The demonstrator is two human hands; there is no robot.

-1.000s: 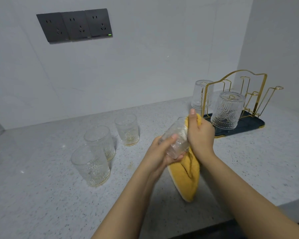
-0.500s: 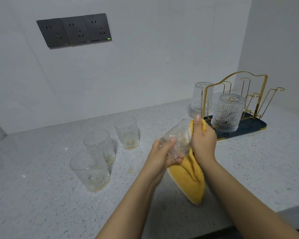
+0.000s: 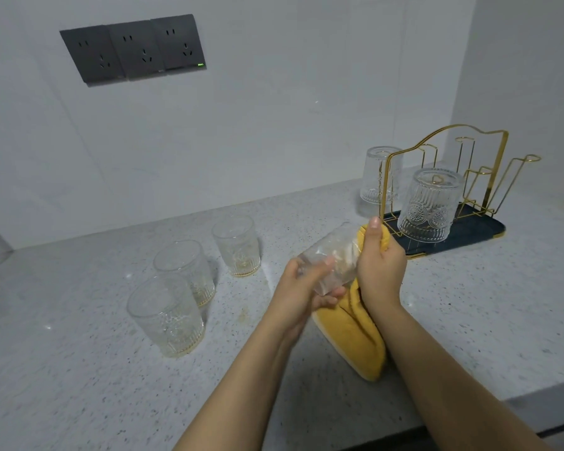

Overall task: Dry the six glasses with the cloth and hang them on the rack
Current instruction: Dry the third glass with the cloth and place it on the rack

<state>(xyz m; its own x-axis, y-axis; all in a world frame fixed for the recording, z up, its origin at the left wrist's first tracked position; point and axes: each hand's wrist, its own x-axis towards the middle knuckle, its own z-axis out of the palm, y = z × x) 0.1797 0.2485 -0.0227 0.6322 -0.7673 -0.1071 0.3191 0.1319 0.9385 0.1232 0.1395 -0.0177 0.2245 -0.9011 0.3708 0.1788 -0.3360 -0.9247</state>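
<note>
Left hand (image 3: pixel 302 288): wrapped round the base end of a glass (image 3: pixel 331 260), thumb across the near side, fingers curled beneath. The glass is held above the worktop (image 3: pixel 79 385), tilted, mouth toward the right hand (image 3: pixel 380 265). Its outline is blurred and its pattern cannot be made out.

Right hand: closed on a yellow cloth (image 3: pixel 352 333) at the mouth of the glass, thumb lying up along the rim. Whether the cloth is pushed inside the glass cannot be told; the right fingers are hidden behind the hand. A fold of cloth shows above the knuckles, and the rest hangs below both hands; whether its lower end touches the worktop is unclear.

Three upright glasses are seen on the worktop left of the hands: the nearest glass (image 3: pixel 166 315), the middle glass (image 3: pixel 186 270) just behind it and overlapping it in view, and the far glass (image 3: pixel 236 244) set apart.

A gold wire rack (image 3: pixel 495 164) on a dark tray (image 3: pixel 476 229) stands at the right rear. An inverted glass (image 3: pixel 428 205) is hung on a front peg; the peg is seen only dimly through it. A second inverted glass (image 3: pixel 376 174) is seen at the left rear of the rack, partly crossed by the frame; its support is hidden.

A triple dark socket panel (image 3: pixel 134 50) is mounted on the wall. A pale object at the left edge is cut off and unidentifiable.
</note>
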